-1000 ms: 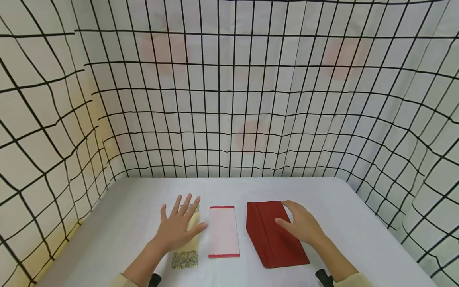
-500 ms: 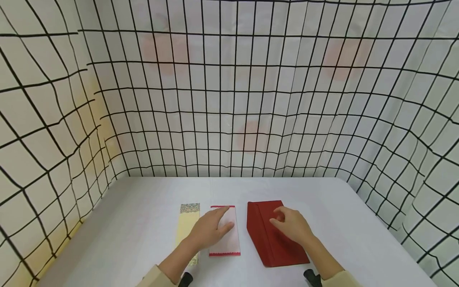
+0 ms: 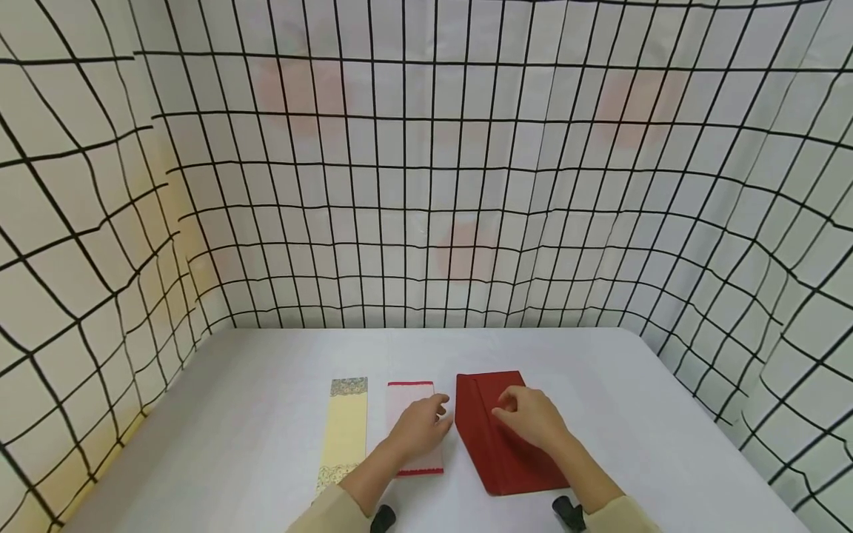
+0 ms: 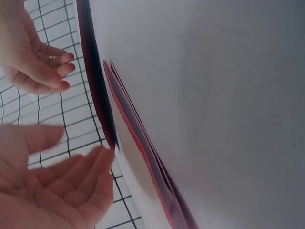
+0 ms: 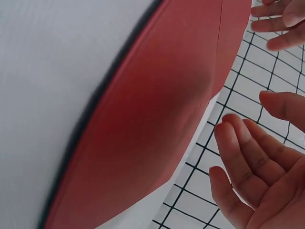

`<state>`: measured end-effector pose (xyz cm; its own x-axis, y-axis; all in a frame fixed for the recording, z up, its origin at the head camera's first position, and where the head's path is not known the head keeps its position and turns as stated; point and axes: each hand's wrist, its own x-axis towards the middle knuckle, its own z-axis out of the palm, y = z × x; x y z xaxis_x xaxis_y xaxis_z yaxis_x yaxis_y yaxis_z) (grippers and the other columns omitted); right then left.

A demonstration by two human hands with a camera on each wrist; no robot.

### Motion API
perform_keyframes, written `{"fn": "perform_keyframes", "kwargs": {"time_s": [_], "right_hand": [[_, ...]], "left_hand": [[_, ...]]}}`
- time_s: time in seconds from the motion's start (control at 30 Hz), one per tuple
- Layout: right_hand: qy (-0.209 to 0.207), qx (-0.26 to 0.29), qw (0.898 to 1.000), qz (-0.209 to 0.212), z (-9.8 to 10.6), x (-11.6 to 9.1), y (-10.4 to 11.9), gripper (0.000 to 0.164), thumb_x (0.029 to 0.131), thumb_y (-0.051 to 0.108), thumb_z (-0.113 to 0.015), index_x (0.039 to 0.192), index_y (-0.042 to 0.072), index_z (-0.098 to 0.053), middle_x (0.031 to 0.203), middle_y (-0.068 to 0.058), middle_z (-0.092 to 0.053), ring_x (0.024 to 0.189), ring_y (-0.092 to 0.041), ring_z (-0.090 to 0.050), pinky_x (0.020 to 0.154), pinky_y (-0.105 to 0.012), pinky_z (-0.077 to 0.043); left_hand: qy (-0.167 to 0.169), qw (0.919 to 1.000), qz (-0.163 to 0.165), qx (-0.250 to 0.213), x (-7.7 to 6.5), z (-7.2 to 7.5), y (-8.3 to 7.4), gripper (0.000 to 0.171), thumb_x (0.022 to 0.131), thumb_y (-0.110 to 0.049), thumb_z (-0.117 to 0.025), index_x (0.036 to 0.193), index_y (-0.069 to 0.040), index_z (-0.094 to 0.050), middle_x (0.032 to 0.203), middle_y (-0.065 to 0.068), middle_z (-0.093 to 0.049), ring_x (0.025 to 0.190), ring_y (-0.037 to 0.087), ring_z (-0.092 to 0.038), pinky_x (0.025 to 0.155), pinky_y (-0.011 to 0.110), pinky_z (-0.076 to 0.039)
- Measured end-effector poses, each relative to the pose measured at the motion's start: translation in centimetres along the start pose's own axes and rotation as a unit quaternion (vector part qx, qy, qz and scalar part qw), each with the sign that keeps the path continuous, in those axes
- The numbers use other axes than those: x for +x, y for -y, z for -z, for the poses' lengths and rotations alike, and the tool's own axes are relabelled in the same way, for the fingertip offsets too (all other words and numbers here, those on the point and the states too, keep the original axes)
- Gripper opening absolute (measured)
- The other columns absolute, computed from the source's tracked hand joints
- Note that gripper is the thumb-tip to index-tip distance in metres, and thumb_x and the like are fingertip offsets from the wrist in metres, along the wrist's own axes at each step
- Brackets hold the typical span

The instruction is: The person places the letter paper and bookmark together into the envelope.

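Note:
My left hand [image 3: 418,428] hovers above the right side of a pale pink, flat rectangle [image 3: 401,403] with red strips along its two short ends. Its fingers are loosely bent and hold nothing. The left wrist view shows layered edges on this pink rectangle [image 4: 138,143], like a folded packet. Above a dark red, folder-like case [image 3: 483,437] with an angled flap is my right hand [image 3: 529,418], its fingers relaxed and bare. In the right wrist view, a gap separates that hand [image 5: 262,176] from the red case [image 5: 143,105].
A long yellow strip [image 3: 345,429] with grey patterned ends lies left of the pink rectangle, partly under the left forearm. All three flat things lie in a row on a white table [image 3: 266,414]. Black netting [image 3: 426,185] over white cloth encloses the back and sides.
From above the yellow strip, my left hand has moved right, over the pink rectangle toward the red case. My right hand has shifted slightly left over the red case, its fingers now more bent.

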<state>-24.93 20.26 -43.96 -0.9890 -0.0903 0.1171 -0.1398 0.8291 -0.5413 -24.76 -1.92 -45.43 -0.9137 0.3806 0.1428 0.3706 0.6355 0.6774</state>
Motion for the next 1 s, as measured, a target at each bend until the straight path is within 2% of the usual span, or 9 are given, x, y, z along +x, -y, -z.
{"fn": "perform_keyframes", "kwargs": {"time_s": [0.1,0.23,0.57,0.87,1.0], "right_hand": [[0.007,-0.001,1.0,-0.002,-0.1,0.1,0.1,0.013,0.086,0.017,-0.074,0.091,0.008,-0.066,0.072,0.003,-0.057,0.067,-0.014,-0.052,0.06,-0.03,-0.047],[0.014,0.0,1.0,-0.008,-0.4,0.2,0.2,0.012,0.085,0.017,-0.074,0.089,0.01,-0.066,0.071,0.003,-0.057,0.067,-0.015,-0.052,0.06,-0.03,-0.047],[0.022,-0.01,1.0,-0.003,-1.0,0.5,0.0,0.013,0.083,0.016,-0.077,0.088,0.01,-0.065,0.071,0.002,-0.056,0.067,-0.015,-0.051,0.059,-0.03,-0.047],[0.024,-0.015,1.0,0.004,-1.2,0.5,0.1,0.014,0.083,0.015,-0.077,0.086,0.01,-0.065,0.068,0.002,-0.054,0.064,-0.015,-0.05,0.056,-0.03,-0.045],[0.024,-0.015,1.0,0.003,-1.2,0.4,0.2,0.014,0.083,0.015,-0.077,0.086,0.009,-0.065,0.068,0.002,-0.053,0.064,-0.015,-0.049,0.056,-0.03,-0.044]], "left_hand": [[-0.025,0.9996,0.013,0.006,0.4,-0.3,-0.1,0.032,0.092,-0.008,-0.064,0.12,0.005,-0.06,0.099,0.014,-0.068,0.091,0.027,-0.064,0.077,0.039,-0.055],[-0.033,0.9987,0.033,-0.018,0.9,-0.6,-0.4,0.027,0.09,-0.003,-0.064,0.114,0.008,-0.063,0.089,0.012,-0.068,0.08,0.024,-0.063,0.069,0.035,-0.055],[-0.018,0.9933,0.1,-0.054,1.9,-1.5,-0.8,0.025,0.088,-0.006,-0.068,0.109,0.007,-0.064,0.095,0.014,-0.066,0.083,0.025,-0.061,0.069,0.036,-0.056],[-0.005,0.9904,0.128,-0.051,2.7,-1.8,-0.8,0.026,0.086,-0.007,-0.071,0.107,0.007,-0.064,0.092,0.011,-0.063,0.08,0.022,-0.055,0.069,0.036,-0.054],[-0.001,0.9873,0.144,-0.067,2.7,-1.9,-0.8,0.025,0.086,-0.006,-0.071,0.107,0.007,-0.064,0.089,0.009,-0.061,0.078,0.022,-0.054,0.068,0.036,-0.053]]}}
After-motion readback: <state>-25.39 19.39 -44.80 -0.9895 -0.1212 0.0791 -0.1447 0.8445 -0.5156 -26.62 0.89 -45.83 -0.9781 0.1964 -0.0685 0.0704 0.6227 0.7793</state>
